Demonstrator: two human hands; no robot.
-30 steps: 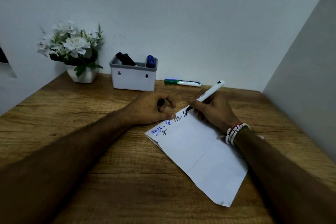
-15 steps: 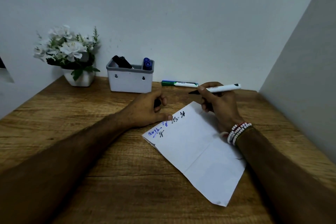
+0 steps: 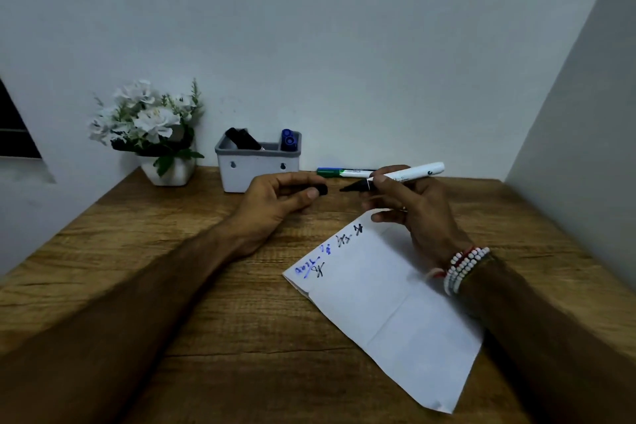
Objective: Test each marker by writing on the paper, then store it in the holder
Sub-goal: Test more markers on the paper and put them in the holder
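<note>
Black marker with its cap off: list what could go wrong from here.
1. The black marker has a bare tip aimed at the cap in the left hand; a miss could ink the fingers.
2. The paper lies unheld and could slide.
3. The green marker by the holder might go untested.

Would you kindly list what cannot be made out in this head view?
- Black cap: mostly hidden inside the left hand.
- Markers in the holder: only their tops show above its rim.
- Scribbles on the paper: too small to read.
- Print on the white marker: too small to read.
</note>
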